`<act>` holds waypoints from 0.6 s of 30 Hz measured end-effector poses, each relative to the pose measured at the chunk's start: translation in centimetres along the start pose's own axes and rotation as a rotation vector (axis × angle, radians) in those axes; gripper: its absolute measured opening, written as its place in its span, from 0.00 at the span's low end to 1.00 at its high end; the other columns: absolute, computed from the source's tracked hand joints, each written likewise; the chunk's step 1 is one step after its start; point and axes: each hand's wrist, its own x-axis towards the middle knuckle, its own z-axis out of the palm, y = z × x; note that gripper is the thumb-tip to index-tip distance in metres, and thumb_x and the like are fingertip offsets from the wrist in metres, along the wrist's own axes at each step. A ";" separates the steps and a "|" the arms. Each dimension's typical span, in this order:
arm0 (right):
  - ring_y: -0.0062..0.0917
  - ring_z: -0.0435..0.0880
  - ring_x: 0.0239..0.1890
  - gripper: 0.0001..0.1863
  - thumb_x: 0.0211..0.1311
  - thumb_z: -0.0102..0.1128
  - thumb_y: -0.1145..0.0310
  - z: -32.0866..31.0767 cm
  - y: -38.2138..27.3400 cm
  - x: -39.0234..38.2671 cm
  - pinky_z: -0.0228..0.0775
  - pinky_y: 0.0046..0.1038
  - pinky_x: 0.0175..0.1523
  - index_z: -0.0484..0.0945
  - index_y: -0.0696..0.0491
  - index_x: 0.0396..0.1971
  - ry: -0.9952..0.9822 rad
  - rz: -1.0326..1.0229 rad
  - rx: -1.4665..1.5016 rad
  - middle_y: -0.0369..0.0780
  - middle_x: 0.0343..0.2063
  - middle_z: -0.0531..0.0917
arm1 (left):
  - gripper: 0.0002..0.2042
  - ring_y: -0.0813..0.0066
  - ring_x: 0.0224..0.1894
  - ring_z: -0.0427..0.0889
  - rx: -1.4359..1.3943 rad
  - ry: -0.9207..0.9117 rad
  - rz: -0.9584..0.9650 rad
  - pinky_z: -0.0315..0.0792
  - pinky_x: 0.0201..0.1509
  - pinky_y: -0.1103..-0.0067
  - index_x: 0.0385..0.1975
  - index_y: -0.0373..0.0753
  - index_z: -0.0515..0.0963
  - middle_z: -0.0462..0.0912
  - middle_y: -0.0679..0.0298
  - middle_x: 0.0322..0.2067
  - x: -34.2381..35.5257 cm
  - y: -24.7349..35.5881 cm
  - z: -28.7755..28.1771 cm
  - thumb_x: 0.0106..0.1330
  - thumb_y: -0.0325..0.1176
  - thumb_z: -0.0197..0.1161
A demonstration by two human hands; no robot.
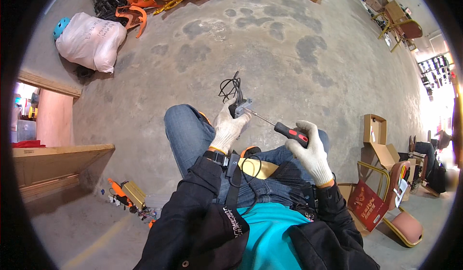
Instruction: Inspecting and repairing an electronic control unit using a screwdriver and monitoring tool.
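I sit with my knees up over a concrete floor, both hands in white knit gloves. My left hand [226,127] grips a small grey and black device [239,108] with a bundle of black wires [230,87] sticking up from it. My right hand [311,152] is closed around the black and red handle of a screwdriver [291,133]. Its thin metal shaft runs up and left, and the tip meets the device. A black strap with a small box sits on my left wrist.
A white sack [91,41] and orange and black parts [140,0] lie far left. A wooden bench [58,161] stands at left, with a small gold box and orange pieces [128,195] on the floor beside it. Cardboard boxes [378,139] and an overturned chair [395,207] are at right.
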 end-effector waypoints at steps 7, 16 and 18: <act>0.26 0.86 0.41 0.26 0.69 0.68 0.62 -1.4 -2.1 0.4 0.80 0.28 0.49 0.74 0.57 0.62 -0.207 0.413 0.120 0.44 0.43 0.85 | 0.38 0.65 0.53 0.87 -0.077 -0.005 0.007 0.80 0.59 0.72 0.69 0.35 0.74 0.88 0.54 0.52 -0.4 -0.7 0.0 0.56 0.38 0.79; 0.33 0.88 0.46 0.24 0.68 0.70 0.61 -1.4 -0.9 0.6 0.78 0.34 0.55 0.77 0.59 0.57 -0.195 0.133 -0.065 0.49 0.43 0.89 | 0.35 0.66 0.51 0.88 -0.045 0.019 0.075 0.81 0.56 0.73 0.67 0.37 0.77 0.89 0.56 0.51 -0.5 0.2 -0.3 0.58 0.40 0.79; 0.32 0.88 0.45 0.23 0.68 0.70 0.59 -1.5 -1.2 1.0 0.79 0.33 0.54 0.78 0.59 0.55 -0.195 0.207 -0.045 0.48 0.42 0.89 | 0.36 0.66 0.51 0.88 -0.030 0.001 0.066 0.81 0.56 0.73 0.67 0.37 0.76 0.89 0.55 0.51 -0.6 0.5 -0.2 0.57 0.40 0.79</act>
